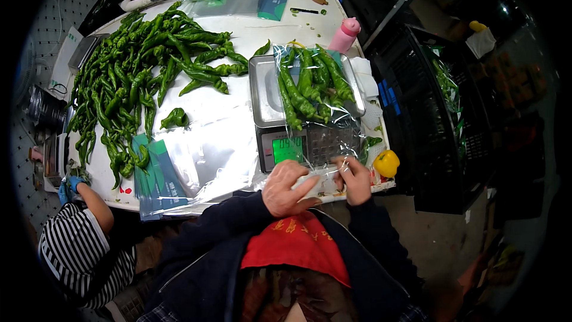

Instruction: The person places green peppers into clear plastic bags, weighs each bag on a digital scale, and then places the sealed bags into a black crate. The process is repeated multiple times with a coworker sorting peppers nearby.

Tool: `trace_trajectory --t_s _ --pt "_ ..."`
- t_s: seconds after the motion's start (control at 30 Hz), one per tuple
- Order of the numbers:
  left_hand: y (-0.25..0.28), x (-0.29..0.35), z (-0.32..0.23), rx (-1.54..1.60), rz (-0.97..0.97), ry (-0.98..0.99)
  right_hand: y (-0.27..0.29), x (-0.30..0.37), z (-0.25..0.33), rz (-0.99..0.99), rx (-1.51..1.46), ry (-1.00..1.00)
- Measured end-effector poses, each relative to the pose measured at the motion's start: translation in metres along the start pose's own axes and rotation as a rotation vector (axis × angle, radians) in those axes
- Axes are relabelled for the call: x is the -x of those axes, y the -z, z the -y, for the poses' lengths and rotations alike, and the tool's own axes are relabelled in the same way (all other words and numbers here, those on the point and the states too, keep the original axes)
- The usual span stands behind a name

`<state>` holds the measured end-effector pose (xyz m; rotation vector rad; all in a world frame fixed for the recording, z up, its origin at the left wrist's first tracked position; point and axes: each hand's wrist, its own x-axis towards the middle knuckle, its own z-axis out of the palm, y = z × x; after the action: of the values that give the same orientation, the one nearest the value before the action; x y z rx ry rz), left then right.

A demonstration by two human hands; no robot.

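Far left of the fingers, a co-worker's blue gloves are seen at the table edge, their work hard to make out. Nearer, green peppers are heaped, and flat clear bags are stacked just left of the fingers, partly lost in glare. The left hand is held at the near end of a filled bag, thumb parted from fingers; whether film is pinched cannot be told. Ahead of the fingertips, that bag of peppers is laid over a scale, its keys veiled by plastic. The right hand is curled at the film, any pinch obscured. Just right, a yellow pepper is seen; farther, a black crate is swallowed by shadow.
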<state>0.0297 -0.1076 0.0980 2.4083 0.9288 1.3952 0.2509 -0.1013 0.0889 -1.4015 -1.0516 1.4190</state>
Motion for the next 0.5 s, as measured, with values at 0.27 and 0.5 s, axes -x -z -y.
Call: trace_trajectory --t_s 0.27,0.5 --pt "0.003 0.045 0.066 0.736 -0.105 1.216 0.12 0.005 0.023 -0.41 0.064 0.108" --pt "-0.039 -0.018 0.06 0.946 0.122 1.396 0.076 -0.083 0.037 0.164 0.158 -0.236"
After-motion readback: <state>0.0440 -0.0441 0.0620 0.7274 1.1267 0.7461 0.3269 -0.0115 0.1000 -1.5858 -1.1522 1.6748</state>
